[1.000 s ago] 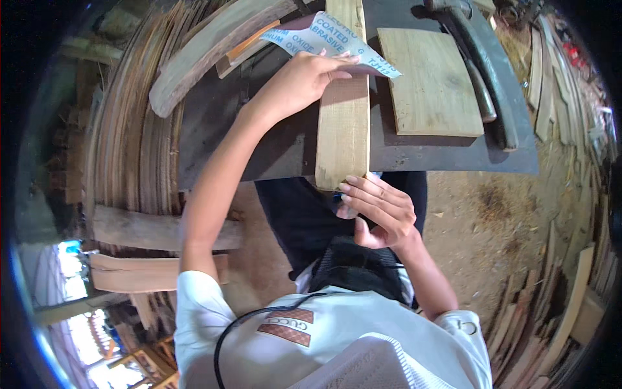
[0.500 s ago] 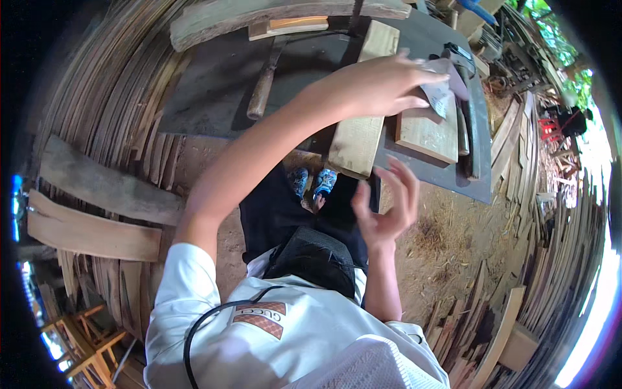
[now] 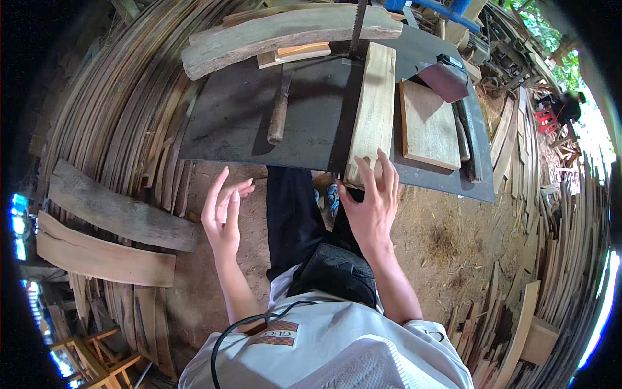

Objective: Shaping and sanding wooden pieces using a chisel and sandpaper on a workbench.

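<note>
My left hand (image 3: pixel 227 211) is raised off the table's near edge at the left, its fingers apart and nothing in it. At the near end of a long squared wooden block (image 3: pixel 374 104), my right hand (image 3: pixel 374 211) has its thumb and fingers spread. Its fingertips overlap that end; whether they touch the wood I cannot tell. The block lies lengthwise on a dark saw table (image 3: pixel 240 117), just in front of an upright toothed saw blade (image 3: pixel 357 29). Right of it is a flat wooden board (image 3: pixel 429 129), with a brownish sheet of sandpaper (image 3: pixel 447 81) lying over its far corner.
A wooden-handled tool (image 3: pixel 278 117) lies on the table's left half. Across the back rests a curved plank (image 3: pixel 291 32). Dark long-handled tools (image 3: pixel 472 142) lie beside the board. Stacked planks (image 3: pixel 123 104) line the left side. A person (image 3: pixel 570 110) is far off at right.
My left hand has let go of the sandpaper and drawn back from the right to the left side. My right hand has moved slightly left, to the block's near end.
</note>
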Action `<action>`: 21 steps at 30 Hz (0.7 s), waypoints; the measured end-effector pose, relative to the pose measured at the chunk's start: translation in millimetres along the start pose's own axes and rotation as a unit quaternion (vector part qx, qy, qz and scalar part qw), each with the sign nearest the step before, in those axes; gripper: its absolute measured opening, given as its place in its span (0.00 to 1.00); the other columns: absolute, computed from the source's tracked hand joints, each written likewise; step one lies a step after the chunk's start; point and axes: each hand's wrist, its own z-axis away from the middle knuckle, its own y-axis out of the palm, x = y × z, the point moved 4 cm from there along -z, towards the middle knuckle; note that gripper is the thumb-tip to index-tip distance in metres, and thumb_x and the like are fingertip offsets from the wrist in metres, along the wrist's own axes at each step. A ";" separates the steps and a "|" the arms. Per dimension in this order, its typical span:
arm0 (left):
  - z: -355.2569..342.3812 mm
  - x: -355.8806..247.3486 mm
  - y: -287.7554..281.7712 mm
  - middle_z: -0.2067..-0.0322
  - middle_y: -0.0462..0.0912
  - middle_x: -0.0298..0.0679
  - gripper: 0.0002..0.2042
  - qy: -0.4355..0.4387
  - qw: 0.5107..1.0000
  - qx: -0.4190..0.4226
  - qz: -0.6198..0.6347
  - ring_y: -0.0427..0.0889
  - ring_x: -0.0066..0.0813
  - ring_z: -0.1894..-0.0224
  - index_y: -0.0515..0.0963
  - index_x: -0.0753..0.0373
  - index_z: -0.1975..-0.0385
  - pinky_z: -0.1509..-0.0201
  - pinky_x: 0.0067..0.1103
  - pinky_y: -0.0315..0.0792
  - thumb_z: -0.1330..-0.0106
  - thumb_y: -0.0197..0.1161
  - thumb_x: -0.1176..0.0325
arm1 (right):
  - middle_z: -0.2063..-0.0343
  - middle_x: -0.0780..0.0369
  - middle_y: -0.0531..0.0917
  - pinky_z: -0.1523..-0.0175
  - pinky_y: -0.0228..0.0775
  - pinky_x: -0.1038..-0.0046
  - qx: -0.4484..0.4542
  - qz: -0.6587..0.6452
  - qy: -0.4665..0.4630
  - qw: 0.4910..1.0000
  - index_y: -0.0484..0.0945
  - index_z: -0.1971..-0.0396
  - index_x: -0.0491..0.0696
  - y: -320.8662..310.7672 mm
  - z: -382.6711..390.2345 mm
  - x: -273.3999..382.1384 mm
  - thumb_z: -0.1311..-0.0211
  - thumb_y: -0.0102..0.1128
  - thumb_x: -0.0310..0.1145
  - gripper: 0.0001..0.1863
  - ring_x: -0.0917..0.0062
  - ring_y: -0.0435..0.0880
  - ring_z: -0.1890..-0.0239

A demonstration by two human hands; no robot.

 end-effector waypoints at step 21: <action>15.4 -8.7 106.6 0.55 0.86 0.44 0.20 -0.028 0.981 0.191 -0.016 0.85 0.27 0.56 0.73 0.65 0.40 0.51 0.23 0.78 0.32 0.58 0.76 | 0.42 0.60 0.74 0.42 0.70 0.74 -0.085 -0.395 0.259 0.877 0.74 0.39 0.45 -23.7 17.9 -20.3 0.39 0.57 0.21 0.25 0.76 0.72 0.40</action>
